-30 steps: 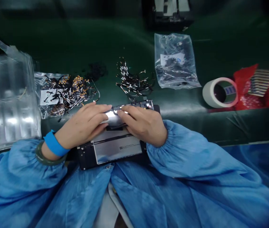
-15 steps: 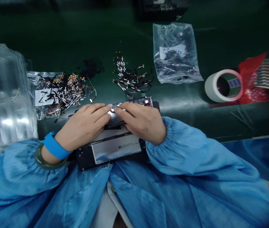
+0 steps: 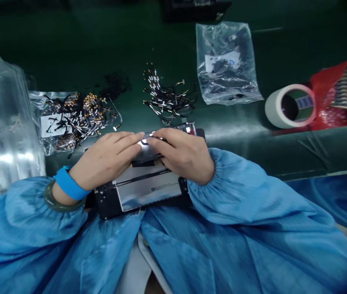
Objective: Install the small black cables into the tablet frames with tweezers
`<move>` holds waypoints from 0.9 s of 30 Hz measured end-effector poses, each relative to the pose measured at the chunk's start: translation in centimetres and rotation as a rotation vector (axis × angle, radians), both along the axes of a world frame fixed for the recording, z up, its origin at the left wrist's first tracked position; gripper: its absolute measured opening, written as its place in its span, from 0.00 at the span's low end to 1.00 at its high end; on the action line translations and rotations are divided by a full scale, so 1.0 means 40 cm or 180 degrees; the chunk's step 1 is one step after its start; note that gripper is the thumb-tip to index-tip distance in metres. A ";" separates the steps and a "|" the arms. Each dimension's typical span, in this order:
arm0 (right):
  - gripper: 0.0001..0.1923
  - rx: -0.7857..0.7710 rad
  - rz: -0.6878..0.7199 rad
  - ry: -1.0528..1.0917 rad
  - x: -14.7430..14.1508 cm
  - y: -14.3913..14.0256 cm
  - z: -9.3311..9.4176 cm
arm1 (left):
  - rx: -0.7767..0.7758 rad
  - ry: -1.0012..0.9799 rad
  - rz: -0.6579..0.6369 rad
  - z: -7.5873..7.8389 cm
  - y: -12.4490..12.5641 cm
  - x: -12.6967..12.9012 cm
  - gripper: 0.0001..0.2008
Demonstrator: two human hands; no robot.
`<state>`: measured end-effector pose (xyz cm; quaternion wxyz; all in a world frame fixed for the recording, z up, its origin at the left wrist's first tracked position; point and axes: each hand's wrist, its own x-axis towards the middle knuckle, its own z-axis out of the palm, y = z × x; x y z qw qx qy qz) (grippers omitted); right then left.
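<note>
An open phone frame [image 3: 145, 154] with a shiny metal face lies across the upper part of a black fixture [image 3: 109, 204]. My left hand [image 3: 104, 157], with a blue band at the wrist, has its fingers together on the frame's upper edge. From the right, my right hand [image 3: 187, 155] grips the same frame, fingertips close to those of the left. Both thumbs are hidden. Nearer my body, a silvery display panel [image 3: 149, 192] with small printing rests in the fixture. Whatever small part may lie under the fingertips cannot be made out.
Beyond the hands lie a bunch of flex cables [image 3: 169, 100] and a bigger pile of cables [image 3: 90, 116] on a plastic bag. A clear bag of black parts [image 3: 228, 67], a roll of white tape [image 3: 275, 108] and red bubble wrap [image 3: 326, 94] are right. Clear plastic trays [image 3: 8, 122] stand left.
The view has shifted slightly. Both hands stay on the phone frame in nearly the same pose, with little visible finger movement.
</note>
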<state>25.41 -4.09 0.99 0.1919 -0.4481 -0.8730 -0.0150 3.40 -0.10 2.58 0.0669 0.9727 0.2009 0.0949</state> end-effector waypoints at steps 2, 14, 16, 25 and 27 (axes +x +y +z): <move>0.17 0.0039 0.0066 -0.0051 0.001 -0.001 0.003 | 0.0122 0.0201 0.0026 0.008 -0.010 0.004 0.13; 0.13 -0.0047 -0.0041 0.0249 -0.005 -0.002 -0.008 | -0.0767 -0.0416 0.0463 -0.020 0.007 -0.005 0.12; 0.12 -0.0054 -0.0078 0.0148 -0.006 -0.003 -0.005 | -0.0705 -0.0378 0.0382 -0.018 0.004 -0.004 0.13; 0.19 0.0119 0.0096 -0.0378 -0.002 -0.002 0.023 | -0.0830 -0.0304 0.0426 0.000 0.003 -0.006 0.16; 0.20 0.0191 0.0151 -0.0456 0.003 -0.002 0.031 | -0.0934 -0.0539 0.0493 -0.007 0.011 -0.011 0.17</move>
